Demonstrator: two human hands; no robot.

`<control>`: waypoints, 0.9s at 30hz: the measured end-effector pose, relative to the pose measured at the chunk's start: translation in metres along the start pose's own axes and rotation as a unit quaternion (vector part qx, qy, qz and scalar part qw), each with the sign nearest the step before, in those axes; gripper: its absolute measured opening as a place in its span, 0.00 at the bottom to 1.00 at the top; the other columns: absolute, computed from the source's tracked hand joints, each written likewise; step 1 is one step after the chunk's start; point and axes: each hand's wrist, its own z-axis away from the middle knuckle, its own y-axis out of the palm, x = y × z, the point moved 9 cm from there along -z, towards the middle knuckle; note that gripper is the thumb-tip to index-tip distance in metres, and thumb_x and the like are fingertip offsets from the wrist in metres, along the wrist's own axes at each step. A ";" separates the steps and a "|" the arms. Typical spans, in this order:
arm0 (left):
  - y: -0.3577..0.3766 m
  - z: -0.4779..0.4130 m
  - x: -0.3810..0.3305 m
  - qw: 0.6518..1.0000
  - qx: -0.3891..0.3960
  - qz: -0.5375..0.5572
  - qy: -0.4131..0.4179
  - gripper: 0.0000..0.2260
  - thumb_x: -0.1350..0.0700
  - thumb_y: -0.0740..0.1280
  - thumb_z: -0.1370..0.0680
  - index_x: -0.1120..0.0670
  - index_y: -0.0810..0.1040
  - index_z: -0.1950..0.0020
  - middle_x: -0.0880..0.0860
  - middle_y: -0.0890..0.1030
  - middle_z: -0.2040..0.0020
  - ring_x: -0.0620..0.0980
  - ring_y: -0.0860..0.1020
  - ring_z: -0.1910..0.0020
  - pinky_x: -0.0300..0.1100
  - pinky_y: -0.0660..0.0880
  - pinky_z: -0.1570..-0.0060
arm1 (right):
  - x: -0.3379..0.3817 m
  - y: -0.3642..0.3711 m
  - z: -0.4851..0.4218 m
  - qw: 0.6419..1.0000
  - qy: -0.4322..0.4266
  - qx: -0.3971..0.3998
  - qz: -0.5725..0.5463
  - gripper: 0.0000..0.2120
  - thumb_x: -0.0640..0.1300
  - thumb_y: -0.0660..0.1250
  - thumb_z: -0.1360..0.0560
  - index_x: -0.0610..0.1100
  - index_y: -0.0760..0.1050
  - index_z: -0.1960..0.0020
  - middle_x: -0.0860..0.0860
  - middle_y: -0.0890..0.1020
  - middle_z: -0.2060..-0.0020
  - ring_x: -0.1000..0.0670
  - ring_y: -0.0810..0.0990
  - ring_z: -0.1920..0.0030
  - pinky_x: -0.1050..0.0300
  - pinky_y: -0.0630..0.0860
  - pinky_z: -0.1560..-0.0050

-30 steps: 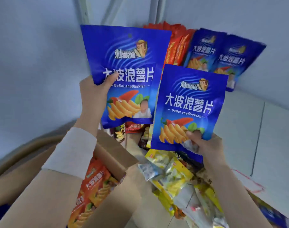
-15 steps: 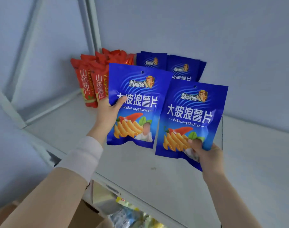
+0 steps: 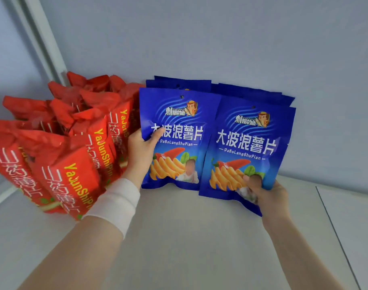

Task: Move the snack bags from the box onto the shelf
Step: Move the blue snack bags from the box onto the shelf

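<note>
Placing 2 blue bags (image 3: 179,132) on shelf (image 3: 200,237)
Left hand (image 3: 140,155) fingers clamp 1, right hand (image 3: 269,195) fingers the other; next, release against the row (image 3: 252,94) beyond the fingers.

Left hand (image 3: 140,152) gripping blue bag (image 3: 179,130), right hand (image 3: 266,195) gripping second bag (image 3: 248,147)

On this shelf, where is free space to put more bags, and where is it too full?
Free: the front of the shelf, before all bags, and the strip right of the right blue bag. Crowded: the back left, where red bags stand packed, close beside the left hand holding the left blue bag.
</note>
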 end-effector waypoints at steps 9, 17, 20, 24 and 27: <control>0.014 -0.014 0.018 0.993 -0.096 -0.061 0.043 0.17 0.54 0.72 0.27 0.59 0.75 0.42 0.52 0.80 0.45 0.46 0.78 0.50 0.38 0.75 0.52 | 0.000 0.009 -0.022 0.996 -0.053 -0.036 0.068 0.07 0.40 0.71 0.29 0.43 0.73 0.56 0.52 0.77 0.66 0.53 0.75 0.67 0.61 0.70 0.66; 0.022 -0.007 0.011 0.986 -0.097 -0.107 0.079 0.35 0.56 0.71 0.26 0.60 0.56 0.25 0.58 0.64 0.28 0.52 0.63 0.28 0.42 0.61 0.29 | 0.004 0.003 -0.020 0.981 -0.113 -0.102 0.117 0.16 0.43 0.72 0.30 0.45 0.69 0.47 0.50 0.77 0.55 0.48 0.78 0.54 0.59 0.73 0.62; 0.028 -0.001 0.002 0.979 -0.082 -0.156 0.101 0.35 0.57 0.69 0.25 0.60 0.54 0.24 0.60 0.60 0.26 0.55 0.58 0.26 0.38 0.54 0.29 | 0.005 0.006 -0.019 0.968 -0.139 -0.112 0.177 0.30 0.47 0.74 0.32 0.46 0.66 0.34 0.45 0.75 0.43 0.44 0.74 0.41 0.43 0.75 0.43; 0.036 0.012 -0.016 0.932 -0.082 -0.301 0.185 0.29 0.58 0.70 0.26 0.61 0.65 0.28 0.65 0.60 0.27 0.64 0.59 0.27 0.52 0.55 0.28 | 0.018 0.007 -0.007 0.940 -0.177 -0.146 0.254 0.47 0.44 0.76 0.34 0.42 0.51 0.25 0.41 0.63 0.31 0.43 0.59 0.30 0.48 0.60 0.31; 0.045 0.024 -0.029 0.901 -0.038 -0.368 0.225 0.25 0.59 0.71 0.28 0.61 0.70 0.32 0.65 0.64 0.28 0.65 0.61 0.28 0.57 0.58 0.29 | 0.036 0.013 0.006 0.907 -0.249 -0.159 0.300 0.44 0.46 0.73 0.32 0.42 0.51 0.26 0.40 0.59 0.28 0.40 0.56 0.29 0.46 0.56 0.31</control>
